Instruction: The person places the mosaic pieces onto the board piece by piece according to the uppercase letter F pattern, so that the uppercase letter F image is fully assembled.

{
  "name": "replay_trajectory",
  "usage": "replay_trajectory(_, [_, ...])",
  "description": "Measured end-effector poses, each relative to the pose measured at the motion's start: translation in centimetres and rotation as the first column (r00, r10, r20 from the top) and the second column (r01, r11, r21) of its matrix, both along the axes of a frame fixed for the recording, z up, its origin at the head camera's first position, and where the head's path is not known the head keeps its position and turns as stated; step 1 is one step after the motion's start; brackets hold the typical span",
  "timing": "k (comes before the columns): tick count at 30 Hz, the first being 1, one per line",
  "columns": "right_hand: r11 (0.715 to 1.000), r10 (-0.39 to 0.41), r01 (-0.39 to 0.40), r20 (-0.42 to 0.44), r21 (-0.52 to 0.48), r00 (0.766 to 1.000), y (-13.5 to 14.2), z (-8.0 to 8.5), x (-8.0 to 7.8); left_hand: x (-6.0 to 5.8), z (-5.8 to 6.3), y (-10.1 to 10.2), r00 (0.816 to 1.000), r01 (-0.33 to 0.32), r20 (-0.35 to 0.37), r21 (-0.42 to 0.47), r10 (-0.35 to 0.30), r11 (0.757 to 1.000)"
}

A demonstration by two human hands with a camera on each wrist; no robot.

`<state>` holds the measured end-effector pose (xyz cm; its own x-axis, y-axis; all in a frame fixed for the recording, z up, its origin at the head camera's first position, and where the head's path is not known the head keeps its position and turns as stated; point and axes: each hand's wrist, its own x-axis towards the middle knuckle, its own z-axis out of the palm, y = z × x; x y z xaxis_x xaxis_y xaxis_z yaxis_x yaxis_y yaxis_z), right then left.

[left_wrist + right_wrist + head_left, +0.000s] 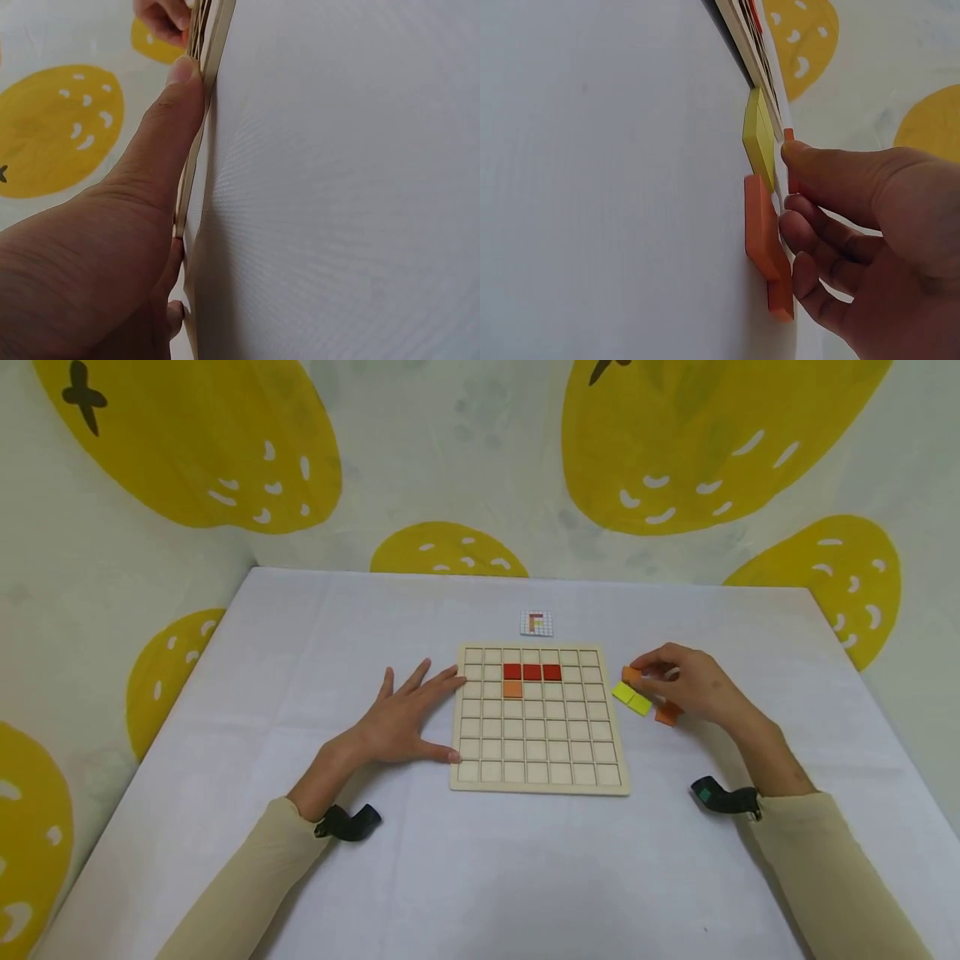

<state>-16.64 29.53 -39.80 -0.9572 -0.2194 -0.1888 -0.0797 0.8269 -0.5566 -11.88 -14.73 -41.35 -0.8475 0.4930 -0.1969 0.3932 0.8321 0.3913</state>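
Observation:
A square wooden grid board [540, 718] lies on the white table. Three red tiles [532, 672] form a row in its upper part, with one orange tile [512, 689] under the leftmost. My left hand [405, 718] rests at the board's left edge, fingers spread, thumb [176, 97] on the rim. Right of the board, my right hand [693, 681] pinches an orange tile [790, 161] between thumb and fingers, above the table. Below it lie two yellow tiles [632, 698] side by side and some orange tiles [761, 229], partly hidden by the hand in the head view.
A small pattern card [536, 623] with a coloured figure on a grid lies behind the board. White cloth covers the table [525, 868]. A wall [465, 460] with yellow fruit prints stands behind and to the left. Black camera mounts [352, 822] sit at both wrists.

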Motion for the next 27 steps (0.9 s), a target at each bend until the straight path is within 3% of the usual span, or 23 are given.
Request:
replay_trajectory(11, [0.998,-0.057,0.055,-0.061,-0.039,0.997,-2.0,0.1,-0.1,-0.1,0.1,0.1,1.000,0.007,0.002,0.005,-0.007,1.000])
replay_trajectory(27, [0.994,0.038,-0.045,-0.076,-0.103,0.996,-5.4,0.5,-0.1,0.1,-0.3,-0.1,1.000,0.004,-0.005,0.004,-0.004,1.000])
